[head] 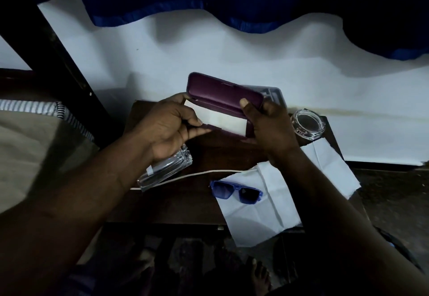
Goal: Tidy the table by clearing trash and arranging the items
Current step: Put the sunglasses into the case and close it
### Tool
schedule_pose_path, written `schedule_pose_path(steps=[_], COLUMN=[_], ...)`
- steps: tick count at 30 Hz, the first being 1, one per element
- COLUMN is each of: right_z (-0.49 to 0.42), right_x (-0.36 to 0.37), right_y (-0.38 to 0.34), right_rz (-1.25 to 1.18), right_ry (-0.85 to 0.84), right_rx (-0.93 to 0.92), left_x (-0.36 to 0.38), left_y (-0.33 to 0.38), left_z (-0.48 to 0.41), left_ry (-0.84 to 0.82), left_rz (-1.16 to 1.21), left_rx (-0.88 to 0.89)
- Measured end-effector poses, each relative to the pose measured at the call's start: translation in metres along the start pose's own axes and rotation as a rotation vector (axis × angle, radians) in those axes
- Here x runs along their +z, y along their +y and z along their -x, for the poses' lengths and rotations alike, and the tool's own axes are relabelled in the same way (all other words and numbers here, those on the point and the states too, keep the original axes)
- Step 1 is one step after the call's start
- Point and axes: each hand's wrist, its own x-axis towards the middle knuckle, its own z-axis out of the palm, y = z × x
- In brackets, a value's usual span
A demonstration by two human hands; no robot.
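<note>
A purple glasses case [220, 93] hangs open above the small dark wooden table [185, 203], with a white cloth [222, 119] lying inside it. My left hand [167, 131] pinches the case's near left edge. My right hand [267, 124] grips its right end, thumb on the lid. Blue-framed sunglasses [236, 193] lie on the table below, partly on a creased white sheet of paper [267, 214]. A second white sheet [332, 168] lies at the right edge.
A clear glass bottle [164, 170] lies on its side under my left wrist. A white cable [197, 175] runs across the table. A glass ashtray [306, 124] stands at the back right, and a grey tray [271, 93] sits behind the case. A bed [34, 144] is on the left.
</note>
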Motion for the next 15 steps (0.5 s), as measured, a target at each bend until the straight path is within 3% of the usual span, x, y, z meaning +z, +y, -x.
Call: schedule_pose_path(steps=[3, 9, 15], right_z=[0.004, 0.002, 0.0], right_x=[0.005, 0.001, -0.005], right_y=[-0.005, -0.007, -0.008], right_rz=[-0.187, -0.155, -0.261], right_ry=[-0.025, 0.05, -0.014], right_rx=[-0.022, -0.121, -0.049], left_x=[0.001, 0.0, 0.002], left_y=[-0.001, -0.002, 0.002], left_z=[0.001, 0.003, 0.001], left_ry=[-0.01, -0.057, -0.026], left_rz=[-0.036, -0.07, -0.055], left_rx=[-0.06, -0.171, -0.14])
